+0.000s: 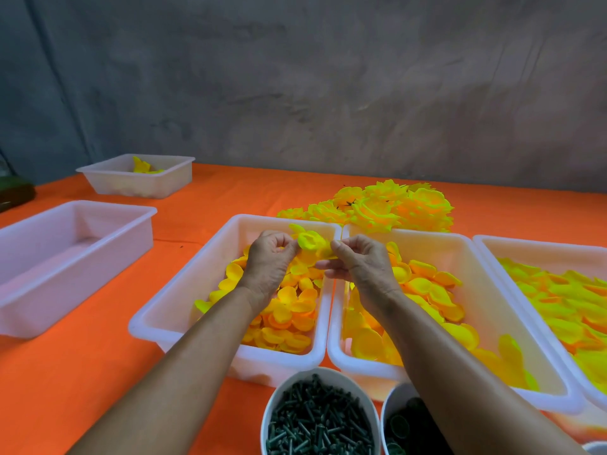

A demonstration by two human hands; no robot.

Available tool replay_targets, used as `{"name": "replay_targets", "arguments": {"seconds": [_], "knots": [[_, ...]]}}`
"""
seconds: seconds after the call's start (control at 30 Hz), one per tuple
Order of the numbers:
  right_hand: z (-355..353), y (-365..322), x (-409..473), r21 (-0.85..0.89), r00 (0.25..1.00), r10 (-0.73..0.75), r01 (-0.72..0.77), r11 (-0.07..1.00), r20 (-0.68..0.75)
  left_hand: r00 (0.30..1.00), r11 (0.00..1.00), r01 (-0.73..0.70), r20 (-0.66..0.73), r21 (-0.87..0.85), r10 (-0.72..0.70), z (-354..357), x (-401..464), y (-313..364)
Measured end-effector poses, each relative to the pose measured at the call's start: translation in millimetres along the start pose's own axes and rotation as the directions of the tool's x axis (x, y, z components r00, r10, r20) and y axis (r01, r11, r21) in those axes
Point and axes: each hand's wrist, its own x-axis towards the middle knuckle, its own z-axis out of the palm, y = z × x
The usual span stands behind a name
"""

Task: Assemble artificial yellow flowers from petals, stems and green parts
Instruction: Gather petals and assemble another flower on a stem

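Note:
A small bunch of yellow petals is held between both hands above two white trays. My left hand pinches its left side with curled fingers. My right hand pinches its right side with thumb and forefinger. Below them, the left petal tray and the middle petal tray hold loose yellow and orange petals. A white bowl of dark green stems stands at the near edge, beside a bowl of green parts half hidden by my right forearm.
A pile of finished yellow flowers lies behind the trays. A third petal tray sits at right. An empty white tray stands at left, a smaller tray with some petals at the far left. Orange cloth covers the table.

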Motion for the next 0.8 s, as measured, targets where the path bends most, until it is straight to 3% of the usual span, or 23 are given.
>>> {"name": "replay_targets", "arguments": {"seconds": [0.2,0.3,0.4,0.8], "knots": [[0.1,-0.3,-0.6,-0.056,1.000,0.001,-0.002,0.998,-0.008,0.974,0.987,0.089,0.221,-0.135,-0.058,0.1,-6.9,3.4],[-0.1,-2.2,-1.0,-0.089,1.000,-0.012,0.010,0.996,-0.024,0.966,0.971,0.091,0.256,-0.219,-0.033,1.3,-9.9,8.1],[-1.3,-2.8,-2.0,-0.134,0.999,-0.039,0.035,0.990,-0.023,0.959,0.979,0.085,0.281,-0.185,-0.030,1.2,-11.1,6.7],[-0.6,2.4,4.6,-0.020,0.996,-0.028,0.026,0.999,-0.085,0.986,0.989,0.029,0.167,-0.145,-0.005,1.1,-7.3,7.5]]}}
